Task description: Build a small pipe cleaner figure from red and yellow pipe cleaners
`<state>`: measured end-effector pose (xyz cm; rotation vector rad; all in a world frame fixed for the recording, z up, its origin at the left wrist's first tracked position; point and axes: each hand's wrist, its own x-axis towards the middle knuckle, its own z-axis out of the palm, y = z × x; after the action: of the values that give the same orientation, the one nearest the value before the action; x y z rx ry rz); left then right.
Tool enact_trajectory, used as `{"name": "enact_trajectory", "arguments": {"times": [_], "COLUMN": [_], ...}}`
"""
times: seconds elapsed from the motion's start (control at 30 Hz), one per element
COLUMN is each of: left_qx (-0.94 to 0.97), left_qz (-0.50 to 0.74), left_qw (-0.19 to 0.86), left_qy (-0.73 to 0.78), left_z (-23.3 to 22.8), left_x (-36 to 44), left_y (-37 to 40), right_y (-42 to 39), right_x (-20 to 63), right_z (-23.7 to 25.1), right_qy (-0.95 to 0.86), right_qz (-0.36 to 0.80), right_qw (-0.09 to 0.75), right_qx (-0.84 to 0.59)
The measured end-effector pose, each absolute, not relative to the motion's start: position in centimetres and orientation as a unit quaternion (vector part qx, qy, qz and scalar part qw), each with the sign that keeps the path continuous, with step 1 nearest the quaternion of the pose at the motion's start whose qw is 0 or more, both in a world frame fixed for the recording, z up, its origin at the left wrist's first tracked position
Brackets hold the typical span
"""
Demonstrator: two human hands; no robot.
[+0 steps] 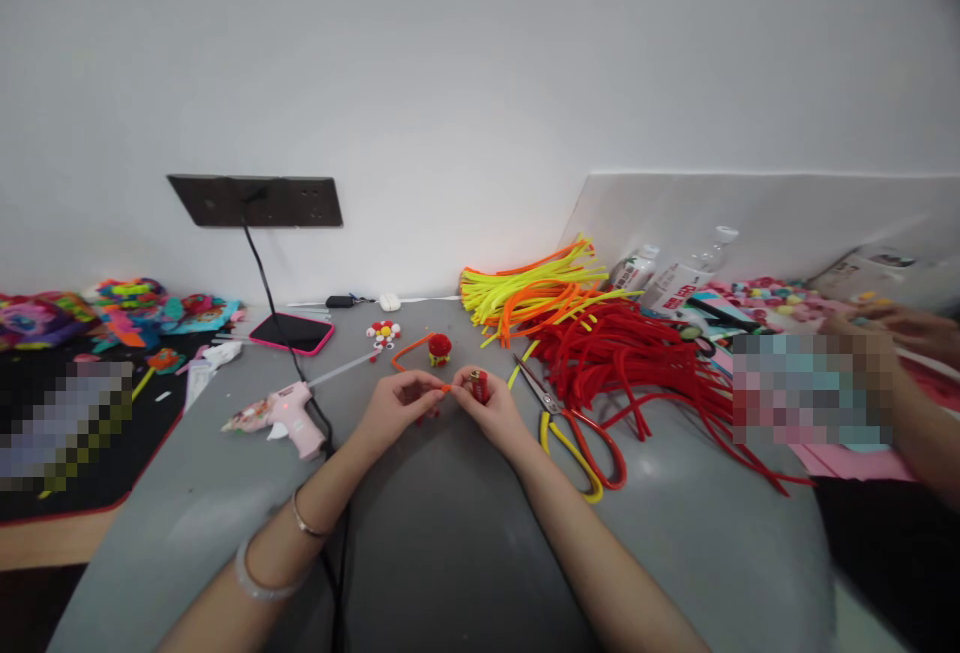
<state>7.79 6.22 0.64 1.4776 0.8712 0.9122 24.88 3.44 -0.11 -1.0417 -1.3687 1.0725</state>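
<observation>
Both my hands meet above the middle of the grey table. The fingertips of my left hand pinch one end of a short orange pipe cleaner piece. Pinching its other end is my right hand, which also keeps a red lighter tucked upright in its fingers. Just beyond the fingers stands a small red and yellow fuzzy piece. A bent orange pipe cleaner lies next to it. Something red below my fingers is mostly hidden.
On the left lie a pink glue gun, its black cord and a phone. A bead flower sits behind. Scissors, red pipe cleaners and yellow-orange ones fill the right, near bottles and another person's arm.
</observation>
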Motion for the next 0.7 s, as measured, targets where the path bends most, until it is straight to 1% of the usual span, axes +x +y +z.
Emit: {"name": "enact_trajectory", "arguments": {"times": [0.2,0.7], "left_qx": [0.631,0.634], "left_qz": [0.385,0.394], "left_qw": [0.568,0.554], "left_qy": [0.362,0.367], "left_z": [0.34,0.67], "left_x": [7.98,7.97], "left_y": [6.09,5.92], "right_y": [3.42,3.37], "right_x": [24.73,24.75], "right_z": [0.1,-0.02], "right_qy": [-0.574,-0.565], "right_qz": [0.455,0.445], "right_qw": [0.52,0.534], "right_qx": [-0.44,-0.445]}}
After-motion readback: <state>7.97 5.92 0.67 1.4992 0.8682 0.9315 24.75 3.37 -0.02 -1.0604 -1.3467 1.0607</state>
